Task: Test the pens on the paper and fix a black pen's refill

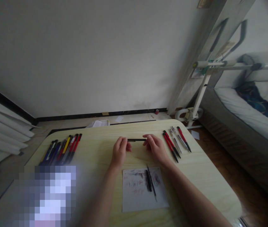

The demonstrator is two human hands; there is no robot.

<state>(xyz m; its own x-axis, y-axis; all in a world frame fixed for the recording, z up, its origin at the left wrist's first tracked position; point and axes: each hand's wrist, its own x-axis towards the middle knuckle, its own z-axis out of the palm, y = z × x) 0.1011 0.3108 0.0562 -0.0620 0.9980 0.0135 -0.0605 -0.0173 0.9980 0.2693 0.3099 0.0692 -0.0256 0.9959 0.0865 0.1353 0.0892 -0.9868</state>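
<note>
Both my hands hold one thin black pen [136,140] level above the light wooden table [96,157]. My left hand [120,152] pinches its left end with curled fingers. The pen's right end sits in the closed fingers of my right hand [154,147]. Below my hands lies a white sheet of paper [143,190] covered with red and black scribbles. A black pen part and a thin refill [150,181] lie on the paper.
A row of several pens [61,149] in blue, yellow, red and black lies at the table's left. Several red and clear pens [176,142] lie at the right. A blurred patch covers the near left. A bed [247,116] and a white stand [199,94] are to the right.
</note>
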